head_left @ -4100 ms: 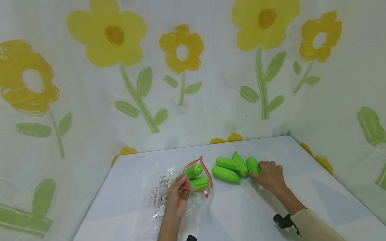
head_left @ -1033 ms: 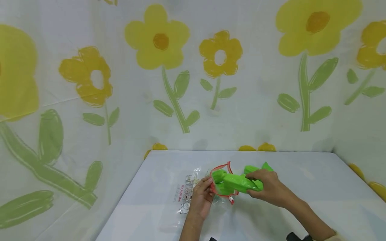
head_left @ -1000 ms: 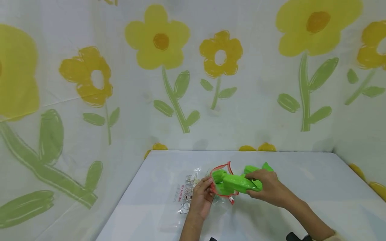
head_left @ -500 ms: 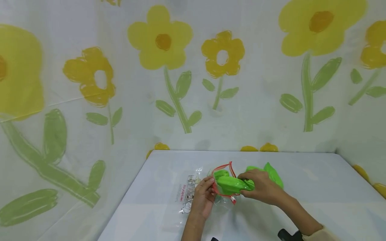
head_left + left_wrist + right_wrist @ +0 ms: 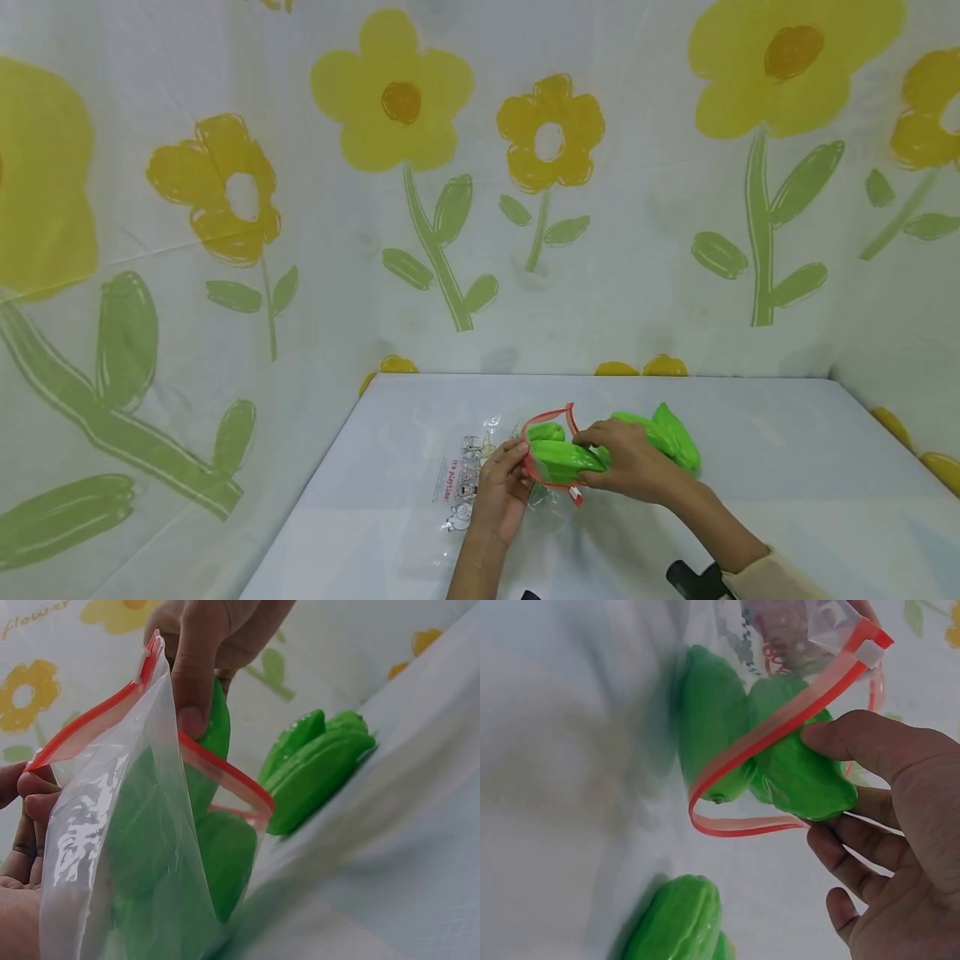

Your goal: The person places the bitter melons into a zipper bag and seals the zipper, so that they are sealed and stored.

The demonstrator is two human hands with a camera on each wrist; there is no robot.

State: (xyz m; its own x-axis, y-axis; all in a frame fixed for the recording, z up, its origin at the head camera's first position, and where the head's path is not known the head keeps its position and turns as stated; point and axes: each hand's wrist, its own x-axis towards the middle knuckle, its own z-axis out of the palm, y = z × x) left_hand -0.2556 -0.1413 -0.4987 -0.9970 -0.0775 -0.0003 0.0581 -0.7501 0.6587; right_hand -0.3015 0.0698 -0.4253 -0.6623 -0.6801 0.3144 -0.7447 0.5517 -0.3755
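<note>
My left hand (image 5: 501, 500) pinches the red-edged mouth of a clear zip bag (image 5: 442, 521) printed with cartoon animals, holding it open. My right hand (image 5: 633, 462) grips the end of a smooth-ridged green gourd (image 5: 558, 462), thumb on one side and fingers on the other. Most of this gourd is inside the bag mouth; its near end stays in my fingers. Another green gourd (image 5: 711, 724) lies in the bag beside it, seen through the clear plastic in the right wrist view. The white slider (image 5: 870, 654) sits at the end of the red zip strip (image 5: 765, 735).
More green gourds (image 5: 681, 437) lie together on the white table (image 5: 765, 500), just behind my right hand. A white cloth with yellow flowers (image 5: 401, 102) hangs around the table's back and sides. A black wrist device (image 5: 697, 581) is on my right forearm.
From reaching among the gourds on the table, my right hand has brought one leftward to the bag and slid it deeper into the mouth. My left hand keeps hold of the bag.
</note>
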